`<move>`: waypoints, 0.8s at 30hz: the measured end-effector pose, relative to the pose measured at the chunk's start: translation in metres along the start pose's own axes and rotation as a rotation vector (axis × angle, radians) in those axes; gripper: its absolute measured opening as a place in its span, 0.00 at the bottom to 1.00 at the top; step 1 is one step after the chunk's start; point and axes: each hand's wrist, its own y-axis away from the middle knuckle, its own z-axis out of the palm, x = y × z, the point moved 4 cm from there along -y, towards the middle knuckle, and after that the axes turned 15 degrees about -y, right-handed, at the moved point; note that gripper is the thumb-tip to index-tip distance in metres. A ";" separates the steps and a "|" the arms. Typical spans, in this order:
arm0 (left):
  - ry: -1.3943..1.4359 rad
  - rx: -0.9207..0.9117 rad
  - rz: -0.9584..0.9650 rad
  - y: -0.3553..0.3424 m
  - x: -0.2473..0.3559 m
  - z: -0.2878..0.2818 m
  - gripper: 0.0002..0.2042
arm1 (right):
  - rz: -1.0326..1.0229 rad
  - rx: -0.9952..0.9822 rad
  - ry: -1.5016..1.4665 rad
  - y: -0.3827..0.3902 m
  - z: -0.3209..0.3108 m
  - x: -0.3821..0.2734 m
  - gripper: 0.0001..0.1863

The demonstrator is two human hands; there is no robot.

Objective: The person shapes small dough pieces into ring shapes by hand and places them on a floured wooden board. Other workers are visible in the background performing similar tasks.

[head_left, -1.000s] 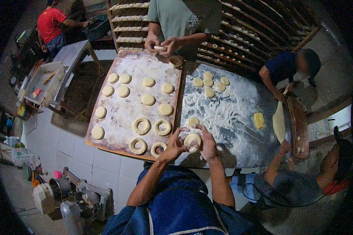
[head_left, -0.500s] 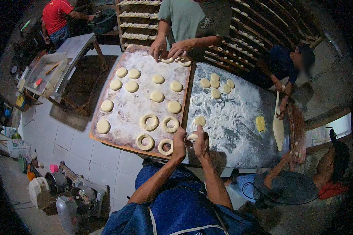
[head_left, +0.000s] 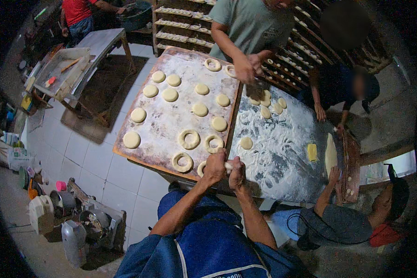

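Observation:
Both of my hands meet at the near edge, where the floury board and the metal table join, closed on a pale piece of dough (head_left: 228, 166). My left hand (head_left: 214, 167) grips it from the left and my right hand (head_left: 237, 173) from the right, their fingers partly hiding it. Just beyond lie several dough rings (head_left: 182, 161) and flat dough rounds (head_left: 131, 139) on the wooden board (head_left: 171, 129); one near ring is partly behind my left hand. To the right, a loose round (head_left: 246, 143) lies on the flour-dusted metal table (head_left: 278, 167).
Co-workers work opposite (head_left: 245, 32), at right (head_left: 329, 217) and back left (head_left: 78, 16); one's hands are over the board's far corner. Right are a long dough strip (head_left: 330, 148) and yellow block (head_left: 312, 152); left, a side table (head_left: 95, 39) and machines (head_left: 73, 231); behind, racks (head_left: 178, 28).
My hands have turned from spread around a ring to closed together on the dough. The opposite co-worker has set rings down and moved right. The right-side co-worker's hands have left the strip's upper end.

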 end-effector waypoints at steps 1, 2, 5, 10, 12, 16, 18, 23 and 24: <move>0.083 0.011 -0.064 0.000 -0.013 0.003 0.26 | -0.001 -0.030 -0.084 0.003 0.005 -0.001 0.36; 0.666 -0.044 -0.187 -0.003 -0.027 0.011 0.27 | -0.059 0.116 -0.173 0.007 0.011 -0.002 0.39; 0.449 -0.030 -0.121 0.001 0.005 -0.022 0.25 | -0.121 0.094 -0.110 0.003 0.016 0.001 0.37; 0.362 -0.045 -0.029 0.000 -0.014 -0.048 0.21 | -0.120 -0.175 0.238 0.014 0.046 -0.016 0.30; 0.682 -0.055 -0.072 0.001 -0.030 -0.043 0.21 | -0.336 0.099 0.145 0.012 0.049 0.011 0.30; -0.270 0.083 0.276 0.005 0.000 -0.092 0.25 | -0.149 -0.284 0.117 0.001 0.073 0.011 0.29; 0.262 0.127 -0.052 0.004 -0.028 -0.098 0.23 | -0.192 -0.379 0.109 0.009 0.094 -0.015 0.28; 0.138 0.146 0.126 0.012 -0.033 -0.119 0.21 | -0.214 -0.382 0.146 0.009 0.106 0.002 0.26; 0.158 0.159 0.079 0.012 -0.036 -0.125 0.22 | -0.325 -0.425 0.208 0.011 0.117 -0.003 0.26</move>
